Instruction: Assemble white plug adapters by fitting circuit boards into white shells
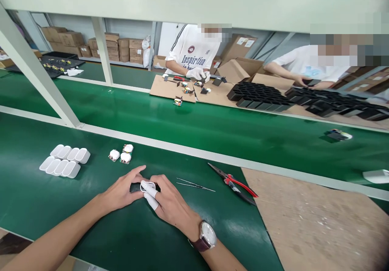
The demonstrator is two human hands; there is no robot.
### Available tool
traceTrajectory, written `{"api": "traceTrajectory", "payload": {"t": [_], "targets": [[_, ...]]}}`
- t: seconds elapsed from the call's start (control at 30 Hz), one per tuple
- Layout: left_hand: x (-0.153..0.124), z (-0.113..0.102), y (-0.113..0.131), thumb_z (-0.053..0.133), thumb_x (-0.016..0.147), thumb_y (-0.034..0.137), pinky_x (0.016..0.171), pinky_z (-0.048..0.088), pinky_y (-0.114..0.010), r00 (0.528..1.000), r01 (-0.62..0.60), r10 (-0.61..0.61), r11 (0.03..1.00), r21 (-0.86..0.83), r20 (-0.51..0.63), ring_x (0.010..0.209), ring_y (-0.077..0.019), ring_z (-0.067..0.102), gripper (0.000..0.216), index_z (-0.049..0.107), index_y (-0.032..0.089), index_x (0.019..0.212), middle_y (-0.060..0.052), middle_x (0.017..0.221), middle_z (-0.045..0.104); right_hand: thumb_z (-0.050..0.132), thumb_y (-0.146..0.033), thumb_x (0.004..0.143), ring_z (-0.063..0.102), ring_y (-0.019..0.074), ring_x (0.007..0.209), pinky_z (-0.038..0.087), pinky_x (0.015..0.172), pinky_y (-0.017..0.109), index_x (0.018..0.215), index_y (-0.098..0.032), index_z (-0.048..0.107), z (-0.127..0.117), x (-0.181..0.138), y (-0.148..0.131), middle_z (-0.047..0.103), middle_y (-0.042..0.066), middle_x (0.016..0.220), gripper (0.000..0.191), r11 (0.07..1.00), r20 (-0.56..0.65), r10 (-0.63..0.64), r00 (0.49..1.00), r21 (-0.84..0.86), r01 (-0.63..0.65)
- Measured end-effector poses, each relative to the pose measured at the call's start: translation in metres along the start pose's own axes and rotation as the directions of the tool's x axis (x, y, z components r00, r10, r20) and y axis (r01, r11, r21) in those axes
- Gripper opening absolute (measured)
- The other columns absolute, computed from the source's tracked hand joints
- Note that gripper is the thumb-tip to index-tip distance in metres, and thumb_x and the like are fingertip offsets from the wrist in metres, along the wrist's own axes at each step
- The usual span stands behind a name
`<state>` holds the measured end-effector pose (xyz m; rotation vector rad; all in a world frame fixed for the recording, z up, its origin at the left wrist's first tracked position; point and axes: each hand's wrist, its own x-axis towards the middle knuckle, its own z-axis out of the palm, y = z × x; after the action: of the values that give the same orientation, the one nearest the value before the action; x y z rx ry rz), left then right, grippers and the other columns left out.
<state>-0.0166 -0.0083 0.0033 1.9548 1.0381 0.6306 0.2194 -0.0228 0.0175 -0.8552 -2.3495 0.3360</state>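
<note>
White oval housing (pixel 142 187) is between both hands over the desk (pixel 127 234): smooth rim, dark patch inside, detail too small to read. Left hand (pixel 123 190) curls thumb and fingers round its left end. Right hand (pixel 172 202) holds the other end, white finger cots (pixel 151 201) on two fingers. Eight white oval shells (pixel 63 167) in two rows; contents can't tell. Three white-topped circuit boards (pixel 125 157) near them. Slim metal tweezers (pixel 197 186), red-black pliers (pixel 228 179), scuffed brown sheet (pixel 304 210) off right.
</note>
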Motion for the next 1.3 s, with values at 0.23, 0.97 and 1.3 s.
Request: {"api": "traceTrajectory", "payload": {"t": [0.23, 0.97, 1.3], "targets": [[-0.001, 0.000, 0.003, 0.067, 0.099, 0.027, 0.112, 0.053, -0.048, 1.000, 0.009, -0.009, 1.000, 0.006, 0.013, 0.127, -0.0240, 0.068, 0.079, 0.021, 0.036, 0.163, -0.003, 0.134, 0.073, 0.052, -0.016, 0.104, 0.060, 0.0280, 0.106, 0.059, 0.087, 0.045, 0.131, -0.019, 0.057, 0.002, -0.005, 0.001, 0.063, 0.015, 0.121, 0.027, 0.999, -0.002, 0.002, 1.000, -0.039, -0.002], [-0.001, -0.003, 0.004, 0.066, 0.100, 0.035, 0.111, 0.053, -0.049, 0.998, 0.051, -0.045, 0.991, 0.121, -0.049, 0.134, -0.0280, 0.062, 0.072, 0.029, 0.037, 0.162, -0.003, 0.139, 0.070, 0.065, -0.016, 0.092, 0.065, 0.0336, 0.096, 0.058, 0.080, 0.049, 0.115, -0.016, 0.065, -0.067, -0.037, 0.053, 0.068, 0.016, 0.108, 0.023, 0.850, 0.138, 0.375, 0.917, -0.445, -0.281], [0.000, 0.001, 0.005, 0.066, 0.101, 0.032, 0.108, 0.057, -0.042, 0.996, -0.026, 0.030, 0.999, 0.045, -0.085, 0.124, -0.0226, 0.069, 0.071, 0.028, 0.038, 0.161, 0.000, 0.135, 0.072, 0.045, -0.008, 0.101, 0.064, 0.0213, 0.085, 0.054, 0.075, 0.034, 0.122, -0.020, 0.057, -0.043, -0.010, 0.013, 0.066, 0.008, 0.105, 0.027, 0.984, 0.039, 0.141, 0.989, -0.118, -0.136]]}}
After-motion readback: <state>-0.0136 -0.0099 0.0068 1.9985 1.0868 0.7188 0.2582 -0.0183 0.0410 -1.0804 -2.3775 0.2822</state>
